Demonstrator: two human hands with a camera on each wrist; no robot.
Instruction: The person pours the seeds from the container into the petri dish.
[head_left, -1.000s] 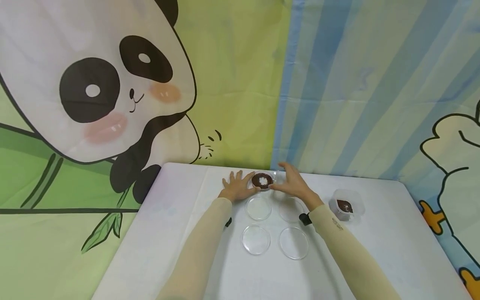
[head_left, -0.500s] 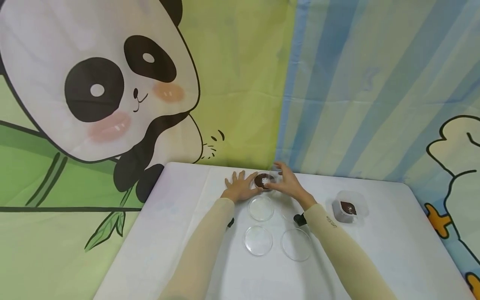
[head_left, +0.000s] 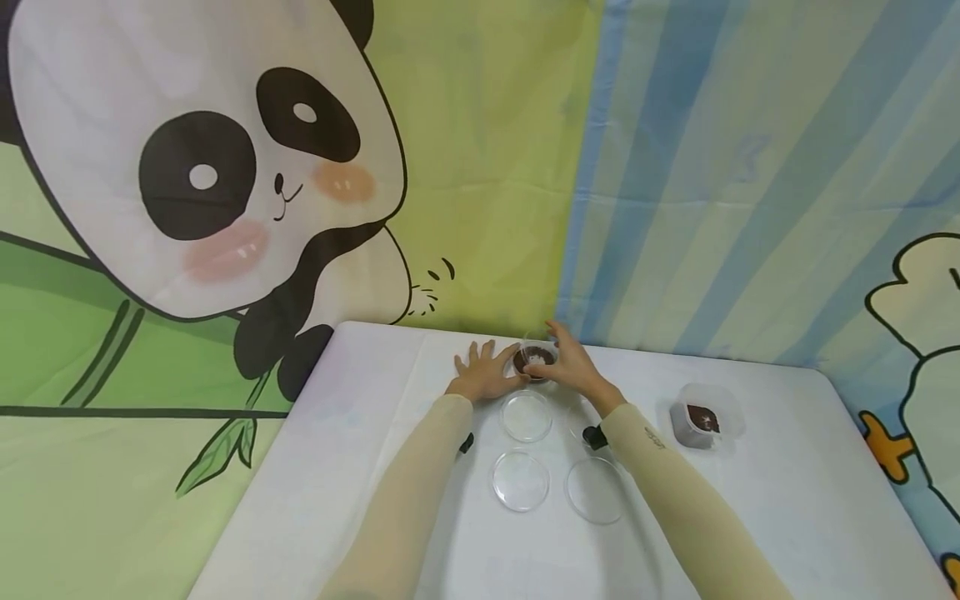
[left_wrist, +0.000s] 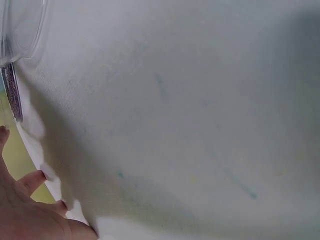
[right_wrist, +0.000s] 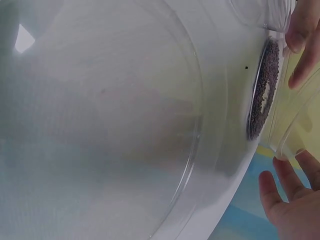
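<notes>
- A white table (head_left: 315, 475) fills the lower half of the head frame.
- Just above the frame's centre-bottom, the left hand (head_left: 483, 375) is splayed, thumb and forefinger bracing the dish; a light, steady press probably suits best.
- Just right of it, the right hand (head_left: 576, 368) pinches the lid.
- Lower right, a tub (head_left: 686, 432) holds dark filling.
- Between the forearms lie four clear discs (head_left: 521, 481), one partly hidden by the right wrist.
- The dish (right_wrist: 253, 102) of dark grains (right_wrist: 272, 65) sits flat near the table's far edge.
- The lid (right_wrist: 294, 134) is tilted beside it; moving it slowly, clear of the grains, should avoid spills.
</notes>
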